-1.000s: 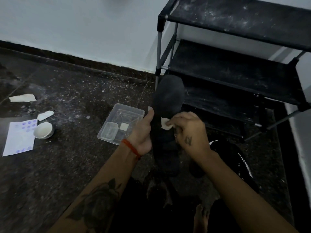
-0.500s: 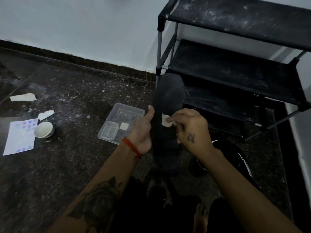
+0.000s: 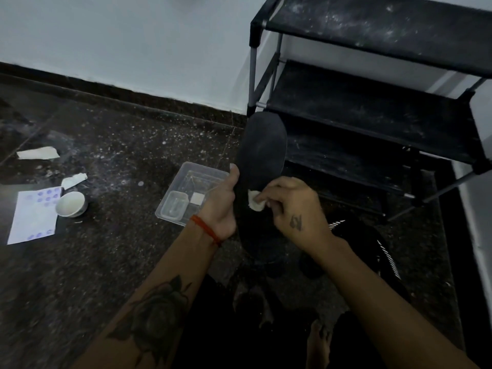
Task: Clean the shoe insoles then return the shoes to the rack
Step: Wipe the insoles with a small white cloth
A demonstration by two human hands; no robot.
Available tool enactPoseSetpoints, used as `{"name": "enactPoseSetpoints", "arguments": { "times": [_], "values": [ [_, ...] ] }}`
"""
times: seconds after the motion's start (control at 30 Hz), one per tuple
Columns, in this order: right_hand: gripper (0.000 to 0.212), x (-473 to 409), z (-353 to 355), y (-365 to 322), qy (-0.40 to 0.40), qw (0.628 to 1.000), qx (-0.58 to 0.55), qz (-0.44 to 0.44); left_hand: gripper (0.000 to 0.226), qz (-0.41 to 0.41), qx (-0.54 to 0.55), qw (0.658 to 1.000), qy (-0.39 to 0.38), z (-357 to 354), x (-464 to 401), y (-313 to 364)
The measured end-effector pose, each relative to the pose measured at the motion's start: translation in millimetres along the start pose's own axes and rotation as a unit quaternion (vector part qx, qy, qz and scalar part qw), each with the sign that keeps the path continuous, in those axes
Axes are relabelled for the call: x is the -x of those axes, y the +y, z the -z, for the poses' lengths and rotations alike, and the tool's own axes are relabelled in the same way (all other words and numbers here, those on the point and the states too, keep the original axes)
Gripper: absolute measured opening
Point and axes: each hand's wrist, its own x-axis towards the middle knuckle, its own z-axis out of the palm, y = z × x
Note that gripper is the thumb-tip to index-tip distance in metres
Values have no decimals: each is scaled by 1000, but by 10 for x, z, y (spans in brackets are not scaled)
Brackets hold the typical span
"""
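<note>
A black insole [image 3: 262,153] stands upright in front of me, toe end up. My left hand [image 3: 222,206] grips its left edge, thumb on the front face. My right hand [image 3: 295,206] pinches a small white wipe [image 3: 256,201] and presses it against the insole's middle. A black shoe with white stripes [image 3: 372,249] lies on the floor behind my right wrist, partly hidden. The black shoe rack [image 3: 372,107] stands at the right with its dusty shelves bare.
A clear plastic tray [image 3: 183,179] with a small tub and a white pad sits left of my left hand. Further left lie a white bowl [image 3: 71,204], a dotted paper sheet [image 3: 34,214] and torn white scraps [image 3: 38,153]. My bare foot [image 3: 318,339] shows at the bottom.
My right hand slid the wipe up the insole and then back down a little. My left hand keeps its hold on the insole.
</note>
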Motion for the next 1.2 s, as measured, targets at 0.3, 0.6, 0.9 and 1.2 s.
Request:
{"name": "enactPoseSetpoints", "arguments": {
  "times": [0.3, 0.6, 0.9, 1.2],
  "values": [
    [29, -16, 160, -16, -112, 993, -44, 19, 59, -8, 20, 1000, 17, -11, 33, 38],
    [29, -75, 73, -110, -25, 969, -144, -198, 63, -10, 2, 999, -30, -35, 51, 40],
    [26, -89, 55, -7, 84, 982, -48, -161, 67, 23, -10, 996, -87, -87, 26, -83],
    [23, -31, 88, -52, -86, 994, -50, 35, 62, -14, 29, 998, -47, 14, -28, -4]
  ]
}}
